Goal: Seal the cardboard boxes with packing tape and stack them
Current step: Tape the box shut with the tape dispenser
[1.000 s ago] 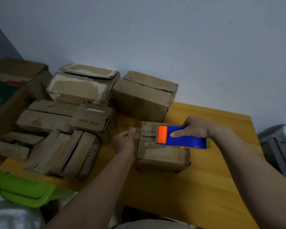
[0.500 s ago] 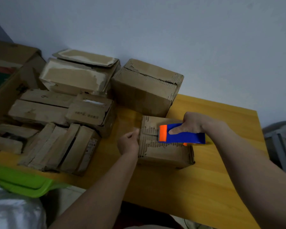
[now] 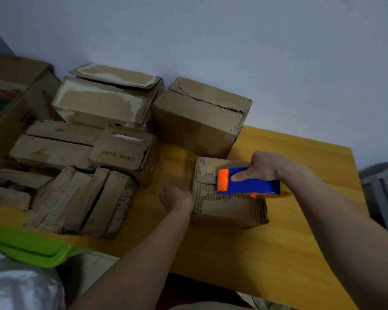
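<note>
Head camera looked down on a small cardboard box [image 3: 229, 204] near the middle of the yellow table [image 3: 267, 247], in front of a larger box [image 3: 199, 121]. The right hand [image 3: 267, 168] gripped a blue-and-orange tape dispenser [image 3: 249, 181] laid across the box's top. The left hand [image 3: 177, 196] lay against the box's left side; motion blur hid whether its fingers pinched anything.

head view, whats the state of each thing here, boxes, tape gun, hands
small box: on the table, flaps down, under the tape gun
tape gun: gripped, orange end on the box top
right hand: grips the tape gun
left hand: blurred, at the box's left side
big box: closed, torn top edge
flat boxes: lying side by side at left
</note>
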Motion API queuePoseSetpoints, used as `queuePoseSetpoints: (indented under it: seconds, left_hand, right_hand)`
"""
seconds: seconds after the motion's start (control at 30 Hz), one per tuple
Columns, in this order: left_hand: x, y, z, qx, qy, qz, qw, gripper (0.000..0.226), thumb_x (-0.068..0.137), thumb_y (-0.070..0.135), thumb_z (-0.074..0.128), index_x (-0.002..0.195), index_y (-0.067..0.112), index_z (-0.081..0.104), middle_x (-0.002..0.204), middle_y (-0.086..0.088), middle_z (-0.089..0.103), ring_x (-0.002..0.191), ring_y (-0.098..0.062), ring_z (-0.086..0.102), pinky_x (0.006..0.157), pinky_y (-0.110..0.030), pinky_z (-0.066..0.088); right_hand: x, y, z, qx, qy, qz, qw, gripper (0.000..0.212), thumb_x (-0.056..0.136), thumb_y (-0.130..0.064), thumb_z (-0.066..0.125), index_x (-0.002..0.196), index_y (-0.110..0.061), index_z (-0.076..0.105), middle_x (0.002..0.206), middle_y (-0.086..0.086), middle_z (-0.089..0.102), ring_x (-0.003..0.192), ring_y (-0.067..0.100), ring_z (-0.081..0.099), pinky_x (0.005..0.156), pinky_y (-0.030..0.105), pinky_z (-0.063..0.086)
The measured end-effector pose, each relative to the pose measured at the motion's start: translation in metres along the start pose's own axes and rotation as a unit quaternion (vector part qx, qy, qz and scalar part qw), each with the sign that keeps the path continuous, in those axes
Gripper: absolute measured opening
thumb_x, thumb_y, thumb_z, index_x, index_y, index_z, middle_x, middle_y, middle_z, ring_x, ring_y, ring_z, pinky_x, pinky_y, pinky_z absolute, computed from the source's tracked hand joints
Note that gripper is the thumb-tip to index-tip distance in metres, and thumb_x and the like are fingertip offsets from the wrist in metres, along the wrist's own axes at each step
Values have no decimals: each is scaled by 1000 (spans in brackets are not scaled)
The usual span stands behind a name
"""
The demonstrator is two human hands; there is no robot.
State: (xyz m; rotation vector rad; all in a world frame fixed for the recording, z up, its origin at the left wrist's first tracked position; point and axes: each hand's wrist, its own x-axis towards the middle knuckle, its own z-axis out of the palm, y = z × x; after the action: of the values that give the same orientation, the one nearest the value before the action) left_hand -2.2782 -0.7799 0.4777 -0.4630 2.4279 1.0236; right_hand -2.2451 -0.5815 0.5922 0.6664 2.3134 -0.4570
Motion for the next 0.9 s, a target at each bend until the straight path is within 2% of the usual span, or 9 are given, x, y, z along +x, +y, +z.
queuePoseSetpoints:
  seconds: [0.13,0.2,0.3,0.37,0.43,0.47,0.53,0.6,0.9]
  left_hand:
    - [-35,-6,-3,-5,-55,285,957,53,104,13,33,154,17,15,151,3,30,118,-1,46,90,-2,37]
    - [-37,-14,6,31,-110,317,942,59,105,19,32,155,20,0,159,-3,19,129,-12,43,102,-20,42]
    - [-26,-16,4,47,-182,267,945,69,104,38,33,153,21,-12,150,-9,33,113,-15,53,95,-38,51]
    - [-19,-15,-1,138,-178,290,930,87,97,57,35,151,17,-19,161,-14,6,144,-28,24,117,-46,27]
    - [-15,-9,-5,276,-130,402,863,113,84,75,41,149,11,-25,155,-9,-31,146,-24,-23,119,-42,-8]
    - [-12,-5,-6,334,-120,453,818,124,76,83,43,148,9,-27,152,-9,-38,142,-23,-32,116,-40,-15]
    - [-8,0,-4,432,-105,509,737,138,66,92,42,147,5,-27,151,-12,-39,140,-26,-35,117,-41,-17]
    - [-3,2,-1,489,-92,512,700,139,65,93,40,147,2,-25,153,-16,-34,142,-30,-32,119,-43,-13]
    - [-5,1,-1,497,-86,507,699,131,71,90,36,148,1,-23,156,-17,-28,144,-28,-27,120,-42,-11]
  right_hand:
    - [2,0,0,3,-1,-4,1000,56,72,-70,63,81,-16,52,80,4,61,83,23,61,69,30,44]
    - [3,1,0,7,-4,-1,1000,56,71,-70,63,81,-16,52,80,4,61,84,24,62,71,31,45]
    - [3,2,0,9,-1,0,1000,56,71,-70,64,80,-16,52,79,4,60,83,23,60,71,31,44]
    - [3,3,0,14,-4,-2,1000,56,70,-70,64,80,-16,52,79,4,60,83,24,61,70,31,44]
    - [4,5,-1,23,-10,-5,1000,56,70,-70,66,81,-16,53,80,5,62,83,24,62,70,31,46]
    - [4,6,-2,29,-14,-6,999,56,70,-69,66,81,-16,53,81,5,63,83,24,63,71,32,47]
    - [4,8,-3,47,-23,-4,999,56,70,-67,68,83,-15,54,85,7,65,84,26,64,77,35,51]
    - [5,10,-2,50,-26,-1,998,56,69,-67,69,84,-15,55,89,8,65,86,26,63,75,34,50]
    - [0,49,-11,54,-64,18,996,62,60,-70,73,90,-17,59,93,5,66,88,25,62,82,38,51]
